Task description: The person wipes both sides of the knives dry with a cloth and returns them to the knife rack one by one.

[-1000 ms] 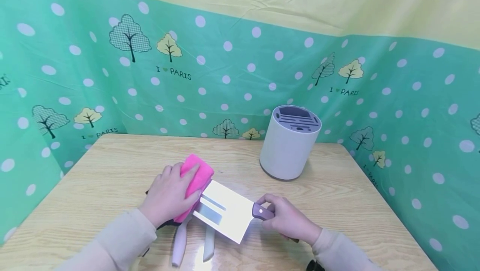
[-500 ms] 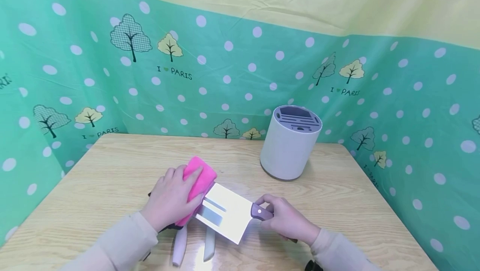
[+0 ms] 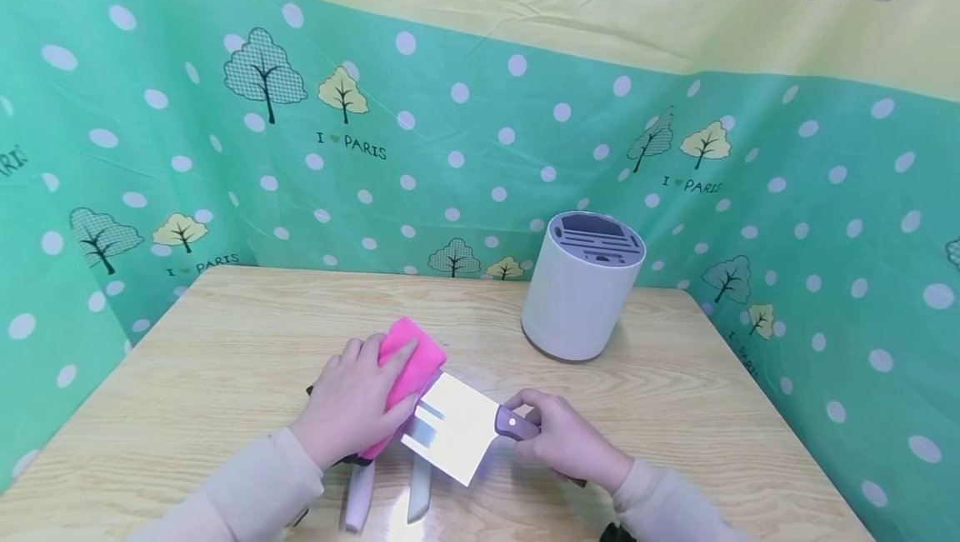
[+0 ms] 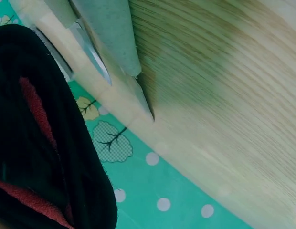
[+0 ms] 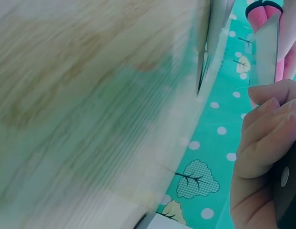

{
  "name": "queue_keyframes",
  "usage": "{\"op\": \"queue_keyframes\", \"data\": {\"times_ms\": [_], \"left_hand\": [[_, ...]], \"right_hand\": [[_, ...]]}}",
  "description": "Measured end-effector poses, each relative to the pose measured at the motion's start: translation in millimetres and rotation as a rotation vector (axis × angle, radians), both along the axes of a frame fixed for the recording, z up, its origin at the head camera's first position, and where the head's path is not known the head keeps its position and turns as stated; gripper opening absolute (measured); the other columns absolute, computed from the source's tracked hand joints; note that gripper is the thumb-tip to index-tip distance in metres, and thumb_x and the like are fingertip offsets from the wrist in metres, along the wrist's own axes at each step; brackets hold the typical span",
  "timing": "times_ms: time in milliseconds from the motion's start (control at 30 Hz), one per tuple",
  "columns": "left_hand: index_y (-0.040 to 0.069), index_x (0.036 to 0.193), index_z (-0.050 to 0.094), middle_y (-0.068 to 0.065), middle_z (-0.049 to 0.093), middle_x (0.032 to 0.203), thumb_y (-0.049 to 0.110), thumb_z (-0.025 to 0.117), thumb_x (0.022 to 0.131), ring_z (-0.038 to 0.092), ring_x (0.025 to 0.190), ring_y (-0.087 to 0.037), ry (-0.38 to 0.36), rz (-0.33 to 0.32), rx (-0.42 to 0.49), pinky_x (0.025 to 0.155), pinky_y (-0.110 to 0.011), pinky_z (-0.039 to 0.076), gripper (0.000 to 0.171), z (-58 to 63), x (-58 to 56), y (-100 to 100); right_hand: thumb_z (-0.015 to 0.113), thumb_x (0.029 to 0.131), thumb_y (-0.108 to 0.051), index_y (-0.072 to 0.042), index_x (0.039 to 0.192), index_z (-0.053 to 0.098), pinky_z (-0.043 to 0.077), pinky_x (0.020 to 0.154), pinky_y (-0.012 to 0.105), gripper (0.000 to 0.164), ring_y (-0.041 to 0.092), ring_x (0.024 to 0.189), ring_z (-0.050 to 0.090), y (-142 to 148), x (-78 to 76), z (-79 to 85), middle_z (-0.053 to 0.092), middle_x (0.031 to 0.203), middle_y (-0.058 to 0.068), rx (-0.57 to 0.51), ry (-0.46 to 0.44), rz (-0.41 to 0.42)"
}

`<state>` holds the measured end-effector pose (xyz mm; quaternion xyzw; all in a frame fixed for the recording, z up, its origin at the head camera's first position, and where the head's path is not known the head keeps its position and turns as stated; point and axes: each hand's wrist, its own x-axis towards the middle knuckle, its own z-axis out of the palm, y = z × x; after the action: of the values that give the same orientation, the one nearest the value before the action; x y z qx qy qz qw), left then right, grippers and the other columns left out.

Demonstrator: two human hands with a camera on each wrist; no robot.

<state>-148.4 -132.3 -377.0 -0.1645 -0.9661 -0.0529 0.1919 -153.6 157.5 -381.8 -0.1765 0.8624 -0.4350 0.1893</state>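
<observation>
In the head view my right hand (image 3: 570,442) grips the dark handle (image 3: 513,423) of a cleaver (image 3: 459,434), its broad blade shining and tilted above the table. My left hand (image 3: 356,400) holds a pink cloth (image 3: 412,358) with a black edge against the blade's far end, which the cloth covers. Fingers lie over the cloth, with the thumb along its near side. Seen in the right wrist view, the pink cloth (image 5: 257,18) is folded at the blade (image 5: 267,50). Dark fabric with red fuzzy strips (image 4: 38,105) fills the left wrist view's left side.
Two pale knife handles (image 3: 360,496) (image 3: 420,488) lie near the front, partly under the hands and cleaver. A white round knife block (image 3: 577,308) with a slotted top stands at the back right. Polka-dot fabric (image 3: 420,150) surrounds the wooden table (image 3: 255,333).
My left hand has slid the pink cloth rightward and slightly toward me along the blade, so less blade shows. My right hand with the cleaver has shifted slightly left.
</observation>
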Motion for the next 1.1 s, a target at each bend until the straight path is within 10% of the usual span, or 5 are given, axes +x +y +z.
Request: {"op": "queue_keyframes", "data": {"times_ms": [1100], "left_hand": [[0.019, 0.138, 0.059, -0.019, 0.060, 0.127, 0.050, 0.065, 0.084, 0.055, 0.098, -0.029, 0.029, -0.082, -0.015, 0.075, -0.039, 0.047, 0.062, -3.5, 18.7, 31.9]], "right_hand": [[0.067, 0.075, 0.000, -0.008, 0.122, 0.059, 0.036, 0.034, 0.021, 0.049, 0.009, 0.039, 0.043, -14.7, 0.5, -6.6, 0.062, 0.079, 0.006, -0.043, -0.017, -0.034]]}}
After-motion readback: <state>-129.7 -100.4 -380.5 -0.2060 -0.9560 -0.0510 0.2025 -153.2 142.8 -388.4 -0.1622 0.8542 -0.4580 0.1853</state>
